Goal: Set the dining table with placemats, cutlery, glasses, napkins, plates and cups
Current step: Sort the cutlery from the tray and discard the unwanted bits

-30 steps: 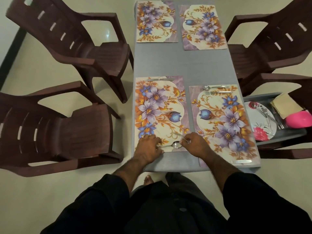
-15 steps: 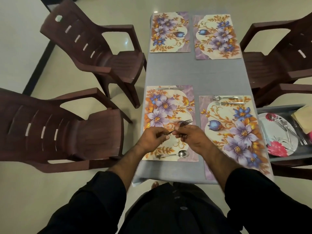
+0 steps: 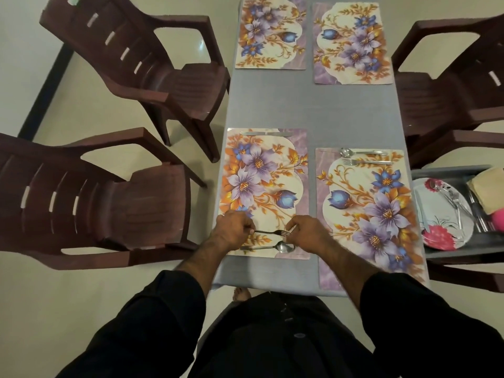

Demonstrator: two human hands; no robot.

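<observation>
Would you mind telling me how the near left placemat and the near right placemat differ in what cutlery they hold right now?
The near left placemat has a knife along its far edge; the near right placemat has a spoon and fork there. On the left mat a second spoon lies at the near edge, with another fork held above it by the left hand and right hand. Both share the same floral print.

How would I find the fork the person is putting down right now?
Start at the grey table and find the near-left placemat, closest to the person. Along its near edge both hands hold a fork, the left hand at the handle and the right hand at the prongs. The spoon lying just below it has a round bowl, not prongs.
</observation>
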